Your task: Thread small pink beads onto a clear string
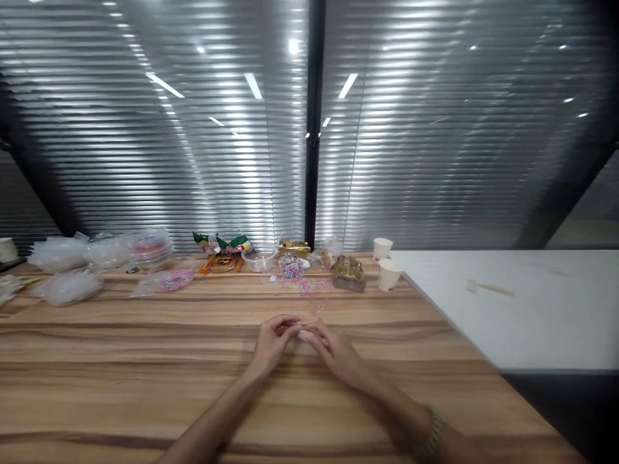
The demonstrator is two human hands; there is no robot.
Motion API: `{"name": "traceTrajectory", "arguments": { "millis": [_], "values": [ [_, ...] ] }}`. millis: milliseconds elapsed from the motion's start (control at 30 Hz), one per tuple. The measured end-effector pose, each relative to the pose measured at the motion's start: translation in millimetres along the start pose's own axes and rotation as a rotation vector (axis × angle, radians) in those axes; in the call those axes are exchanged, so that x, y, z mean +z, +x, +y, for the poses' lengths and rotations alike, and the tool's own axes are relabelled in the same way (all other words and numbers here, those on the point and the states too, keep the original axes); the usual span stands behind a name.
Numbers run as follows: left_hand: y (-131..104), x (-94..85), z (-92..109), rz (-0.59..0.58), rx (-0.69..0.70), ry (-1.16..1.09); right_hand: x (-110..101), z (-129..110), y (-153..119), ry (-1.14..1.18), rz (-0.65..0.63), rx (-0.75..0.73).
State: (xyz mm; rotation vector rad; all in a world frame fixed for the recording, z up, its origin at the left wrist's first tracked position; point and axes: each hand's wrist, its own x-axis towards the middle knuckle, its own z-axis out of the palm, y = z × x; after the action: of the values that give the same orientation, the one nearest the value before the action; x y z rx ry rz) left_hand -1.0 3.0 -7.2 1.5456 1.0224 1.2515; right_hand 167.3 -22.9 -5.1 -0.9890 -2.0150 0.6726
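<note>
The fingers (290,324) of both hands meet at their tips over the middle of the wooden desk (120,386), curled in close together; whether they pinch anything between them cannot be told, as it is too small to make out. The left hand (271,345) and the right hand (333,351) rest low on the desk, wrists apart and tips touching. The right wrist wears a bracelet (434,436).

Just beyond the hands lies a scatter of small pink beads (304,287) on the wood. Behind it stand a clear plastic tub (260,259), a gold foil packet (293,247) and a green snack bag (222,243). To the right stand two paper cups (385,261), near the edge of a white table (532,309). Far left are heaps of clear plastic bags (68,270) and a lidded dish of pink beads (176,277).
</note>
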Motion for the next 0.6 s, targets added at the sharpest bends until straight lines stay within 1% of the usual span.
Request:
{"name": "traceTrajectory", "arguments": {
  "millis": [33, 133, 167, 200, 233, 267, 300, 367, 433, 500, 567, 600],
  "values": [
    [-0.4, -0.4, 0.3, -0.033, -0.028, -0.023, -0.3, -0.1, 0.5, 0.031, 0.009, -0.008],
    [-7.8, -3.9, 10.3, -0.21, -0.087, -0.042, 2.7, 1.9, 0.1, 0.094, 0.015, -0.024],
    [-12.8, -7.0, 15.8, -0.243, -0.103, -0.025, 4.4, 3.0, -0.6, 0.1, 0.006, -0.025],
    [-18.9, -11.9, 21.3, -0.238, -0.126, 0.006, 6.0, 4.0, -1.3, 0.103, -0.003, -0.027],
    [-25.8, -18.8, 26.4, -0.179, -0.148, 0.038, 7.1, 4.9, -2.1, 0.106, -0.013, -0.027],
    [-33.3, -28.2, 30.3, -0.092, -0.174, 0.055, 7.6, 5.5, -2.8, 0.115, -0.02, -0.025],
    [-40.9, -40.1, 32.8, 0.013, -0.204, 0.057, 7.4, 5.8, -3.4, 0.126, -0.023, -0.023],
    [-55.5, -71.4, 33.3, 0.207, -0.246, 0.05, 5.4, 6.2, -4.0, 0.141, -0.019, -0.02],
    [-67.3, -110.6, 30.4, 0.396, -0.316, -0.007, 3.2, 7.2, -3.7, 0.104, -0.009, -0.032],
    [-74.9, -153.9, 28.5, 0.612, -0.38, -0.115, 2.8, 9.2, -3.1, 0.039, -0.014, -0.055],
    [-78.1, -196.8, 30.3, 0.826, -0.367, -0.128, 4.9, 11.8, -2.6, -0.012, -0.041, -0.066],
    [-78.6, -216.4, 32.4, 0.936, -0.326, -0.093, 6.3, 13.2, -2.6, -0.028, -0.053, -0.068]
  ]
}}
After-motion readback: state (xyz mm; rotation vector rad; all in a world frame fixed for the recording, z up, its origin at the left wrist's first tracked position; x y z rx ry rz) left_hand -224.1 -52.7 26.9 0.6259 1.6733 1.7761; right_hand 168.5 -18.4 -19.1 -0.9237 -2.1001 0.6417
